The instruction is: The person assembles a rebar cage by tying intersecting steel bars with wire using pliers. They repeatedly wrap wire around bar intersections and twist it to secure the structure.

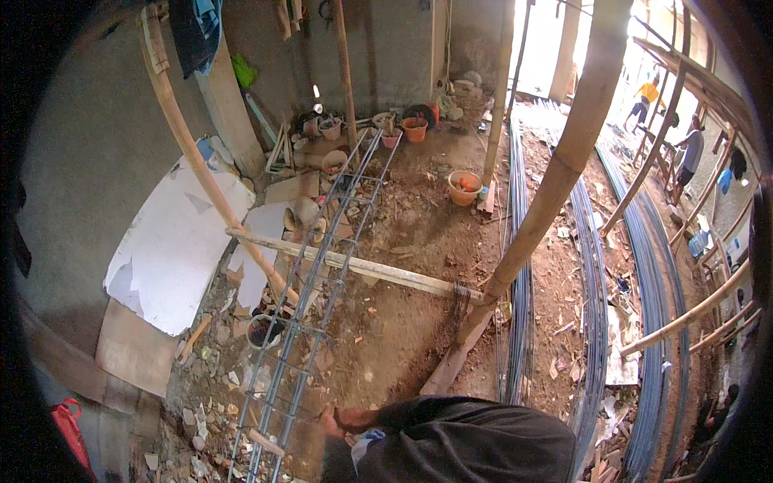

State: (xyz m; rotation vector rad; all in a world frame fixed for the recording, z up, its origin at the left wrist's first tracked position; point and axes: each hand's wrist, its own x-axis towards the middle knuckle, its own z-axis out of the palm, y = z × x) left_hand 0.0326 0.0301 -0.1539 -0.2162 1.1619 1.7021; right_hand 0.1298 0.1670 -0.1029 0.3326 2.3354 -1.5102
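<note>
A long steel rebar cage point(310, 322), bound with square hoops, slopes from the lower left up toward the far wall. It passes by a pale wooden crosspiece point(378, 271). My right hand point(352, 419) comes out of a dark sleeve point(475, 443) at the bottom, close to the right side of the cage. Its fingers look curled in, but what they hold, if anything, is too small to make out. Beside the wrist is a bit of blue and white cloth point(366, 443). My left hand is not in view.
Bamboo poles point(555, 177) stand close on the right and left. Bundles of steel bars point(519, 266) lie along the dirt floor. White boards point(177, 241) lean at the left above rubble. An orange bucket point(464, 187) stands farther back. Two people point(690, 151) are at the far right.
</note>
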